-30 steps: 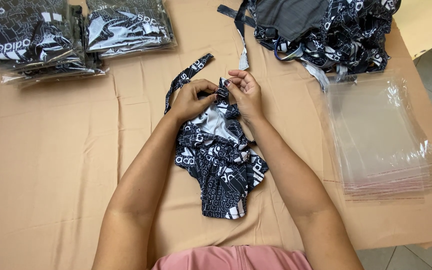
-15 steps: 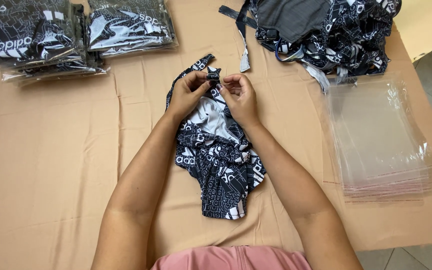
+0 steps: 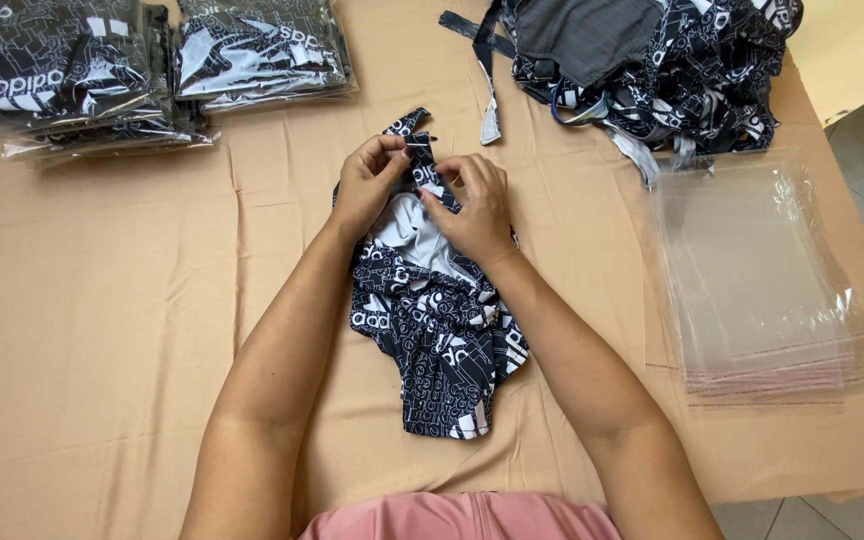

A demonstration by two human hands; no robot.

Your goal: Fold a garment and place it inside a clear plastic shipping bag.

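While the black-and-white patterned garment (image 3: 432, 320) is lying crumpled on the tan-covered table (image 3: 102, 330), its strap (image 3: 414, 135) is being worked at the far end by both hands. Compared with a second ago, the hands are being held a little farther up the cloth, and the strap end, earlier bunched between the fingers, is now being drawn out straighter toward the upper left. From this it is judged that the top of the piece is being straightened rather than set aside, with the body of it left unfolded below.

The strap is being pinched by the left hand (image 3: 372, 180), thumb and forefinger closed on it. The cloth just beside it is being pressed and gripped by the right hand (image 3: 477, 205), its fingers curled. The rest of the garment is trailing from under both palms toward the person, between the forearms. A stack of clear bags (image 3: 762, 290) is lying well apart to the right, bagged pieces (image 3: 152, 70) to the far left.
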